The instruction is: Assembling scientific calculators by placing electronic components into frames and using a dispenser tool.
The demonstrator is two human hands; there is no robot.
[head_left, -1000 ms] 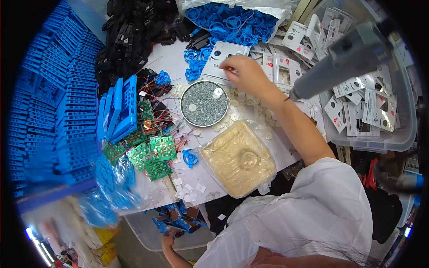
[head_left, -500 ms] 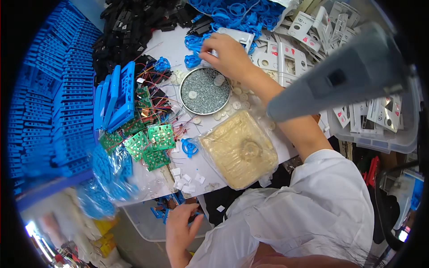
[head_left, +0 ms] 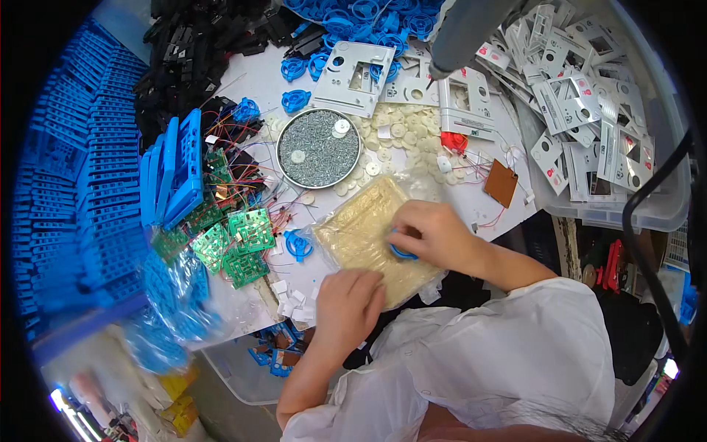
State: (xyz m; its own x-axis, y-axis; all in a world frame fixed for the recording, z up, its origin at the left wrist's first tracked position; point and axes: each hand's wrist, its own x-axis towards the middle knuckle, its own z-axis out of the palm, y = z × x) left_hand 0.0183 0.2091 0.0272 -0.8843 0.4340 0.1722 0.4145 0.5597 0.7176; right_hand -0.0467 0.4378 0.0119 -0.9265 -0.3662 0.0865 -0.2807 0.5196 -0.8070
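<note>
A yellowish block wrapped in clear plastic lies at the near edge of the white table. Above its right half, my right hand pinches a small blue ring-shaped plastic part, mostly covered by the fingers. My left hand rests at the block's near left corner, fingers laid over the edge with nothing visible in them. Beyond the block stands a round dish of small metal screws, with white discs on top. A white plastic housing lies past the dish, beside several blue ring parts.
A grey electric screwdriver hangs over the far side. Green circuit boards with wires and stacked blue frames lie left. White discs are scattered centrally. A clear bin of white housings stands right; another bin sits below.
My right hand has come back from the far blue parts to the wrapped block, now with a blue ring part. My left hand has risen onto the block's corner. The screwdriver has swung away.
</note>
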